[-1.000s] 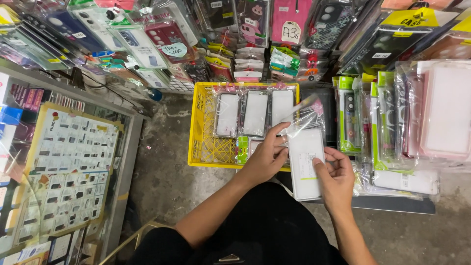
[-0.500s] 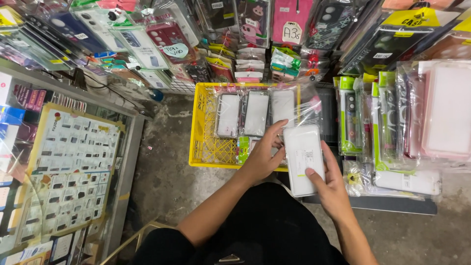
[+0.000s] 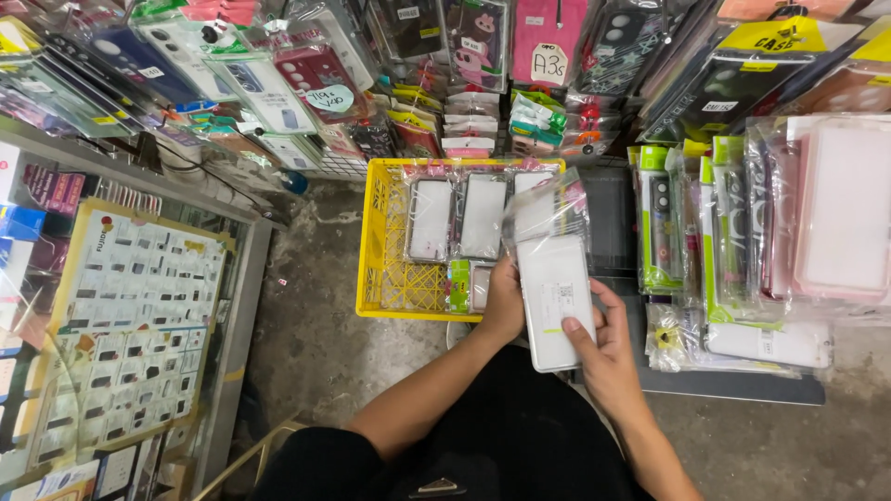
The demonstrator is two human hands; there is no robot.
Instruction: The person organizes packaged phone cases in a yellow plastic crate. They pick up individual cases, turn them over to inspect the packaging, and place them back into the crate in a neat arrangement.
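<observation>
Nearest: left hand [image 3: 506, 301] and right hand [image 3: 601, 345], both gripping one white phone case [image 3: 555, 299] in a clear sleeve, held upright above the lap, a small pale label on its face. Just behind: yellow plastic crate [image 3: 382, 250] on the grey concrete floor [image 3: 316, 343], holding clear-bagged cases in a row. Right: upright packets with green header cards [image 3: 661, 223], pink-tinted sleeves [image 3: 840, 209]. Left: glass display cabinet [image 3: 121, 325] with a yellow-bordered sheet of small squares. Farthest: hanging cases, one pink with a white handwritten tag [image 3: 548, 63].
</observation>
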